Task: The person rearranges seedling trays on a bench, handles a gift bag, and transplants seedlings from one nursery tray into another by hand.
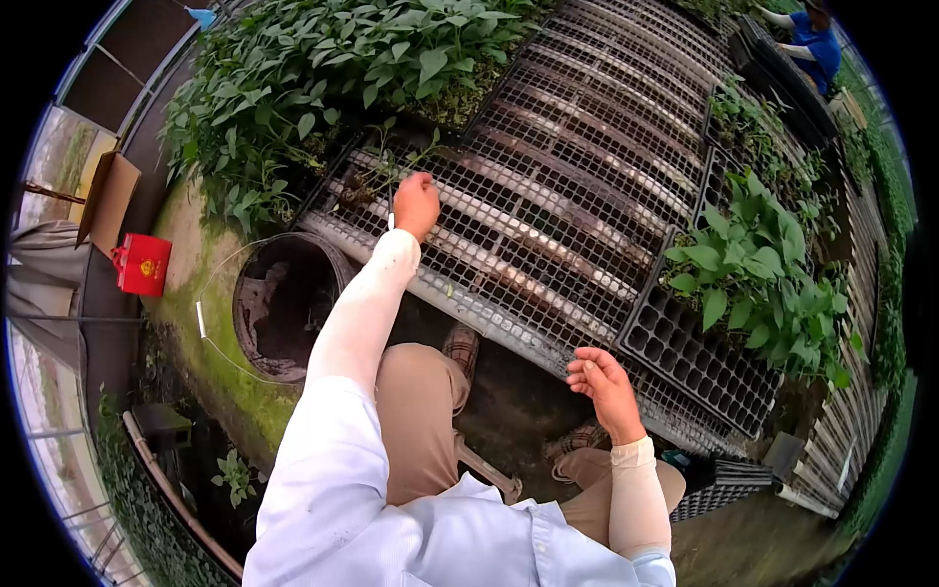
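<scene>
Extending over the mesh counter (548, 215): left hand (418, 207), grip narrow, can't tell if holding; seedlings (385, 158) beside it on counter, 10 o'clock. Right hand (606, 391) near counter edge, grip half-curled, contents unclear. Black tray (694, 360) at right hand's 2 o'clock, bucket (256, 318) at left hand's 8 o'clock.

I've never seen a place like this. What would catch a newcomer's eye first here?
Probably the bright red box at the left, then the thick mass of leafy plants at the top. Across the middle stretches a wide mesh bench, with the left hand beside small seedlings near its left end and the right hand by its near edge.
</scene>
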The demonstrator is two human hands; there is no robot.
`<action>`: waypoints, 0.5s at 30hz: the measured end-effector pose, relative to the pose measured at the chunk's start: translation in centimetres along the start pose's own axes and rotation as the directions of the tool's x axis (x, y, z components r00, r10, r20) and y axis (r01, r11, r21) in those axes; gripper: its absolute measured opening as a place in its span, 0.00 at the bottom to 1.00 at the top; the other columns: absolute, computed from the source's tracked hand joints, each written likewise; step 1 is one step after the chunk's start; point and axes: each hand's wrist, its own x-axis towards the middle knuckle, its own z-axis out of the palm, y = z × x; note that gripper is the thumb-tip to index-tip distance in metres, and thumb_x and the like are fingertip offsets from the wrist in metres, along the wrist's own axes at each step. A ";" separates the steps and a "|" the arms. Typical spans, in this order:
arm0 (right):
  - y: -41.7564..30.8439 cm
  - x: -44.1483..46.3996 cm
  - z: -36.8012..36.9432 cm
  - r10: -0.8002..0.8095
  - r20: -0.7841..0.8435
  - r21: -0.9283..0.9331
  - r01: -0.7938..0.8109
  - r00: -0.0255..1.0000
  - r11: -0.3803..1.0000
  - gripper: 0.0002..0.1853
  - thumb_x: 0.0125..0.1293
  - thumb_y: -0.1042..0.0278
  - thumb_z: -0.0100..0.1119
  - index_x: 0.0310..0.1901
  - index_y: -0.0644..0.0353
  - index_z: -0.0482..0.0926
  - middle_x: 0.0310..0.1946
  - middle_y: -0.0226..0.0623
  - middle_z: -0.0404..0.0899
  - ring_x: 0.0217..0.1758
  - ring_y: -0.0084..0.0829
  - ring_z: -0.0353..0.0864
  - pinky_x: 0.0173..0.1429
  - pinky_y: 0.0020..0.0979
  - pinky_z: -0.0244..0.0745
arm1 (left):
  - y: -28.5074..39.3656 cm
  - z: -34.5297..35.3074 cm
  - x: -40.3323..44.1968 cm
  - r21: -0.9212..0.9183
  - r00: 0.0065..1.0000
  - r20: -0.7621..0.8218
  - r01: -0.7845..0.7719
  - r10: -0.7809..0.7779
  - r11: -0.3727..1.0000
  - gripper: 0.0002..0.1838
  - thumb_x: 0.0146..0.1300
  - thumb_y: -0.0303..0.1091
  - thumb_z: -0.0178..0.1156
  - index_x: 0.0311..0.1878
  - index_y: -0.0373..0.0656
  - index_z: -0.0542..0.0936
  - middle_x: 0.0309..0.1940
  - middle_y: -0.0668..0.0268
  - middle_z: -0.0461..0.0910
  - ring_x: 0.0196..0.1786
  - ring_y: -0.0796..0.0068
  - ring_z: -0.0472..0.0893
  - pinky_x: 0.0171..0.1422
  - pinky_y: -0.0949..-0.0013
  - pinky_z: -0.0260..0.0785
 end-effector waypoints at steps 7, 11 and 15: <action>1.0 1.0 -1.2 0.086 0.005 -0.140 -0.085 0.996 0.987 0.14 0.78 0.69 0.48 0.59 0.64 0.74 0.46 0.35 0.81 0.43 0.23 0.80 0.49 0.26 0.76 | -4.5 -5.3 3.8 0.561 0.958 -0.245 0.266 -0.150 0.784 0.36 0.53 0.38 0.67 0.68 0.50 0.71 0.74 0.61 0.61 0.71 0.49 0.65 0.70 0.43 0.60; 1.1 1.1 -0.6 0.133 0.043 -0.230 -0.120 0.990 0.966 0.13 0.78 0.69 0.48 0.58 0.64 0.75 0.45 0.34 0.81 0.43 0.22 0.79 0.50 0.25 0.76 | -7.3 -7.1 5.5 0.603 0.975 0.054 0.142 -0.217 0.785 0.37 0.53 0.39 0.69 0.69 0.52 0.72 0.75 0.59 0.58 0.71 0.44 0.66 0.69 0.45 0.65; 0.9 1.3 0.3 0.139 0.080 -0.277 -0.112 0.987 0.954 0.13 0.78 0.69 0.47 0.58 0.64 0.74 0.46 0.33 0.81 0.44 0.21 0.79 0.51 0.25 0.75 | -9.0 -6.9 6.1 0.536 0.996 0.050 0.033 -0.071 0.844 0.33 0.51 0.35 0.70 0.64 0.50 0.77 0.70 0.56 0.65 0.66 0.42 0.70 0.68 0.51 0.68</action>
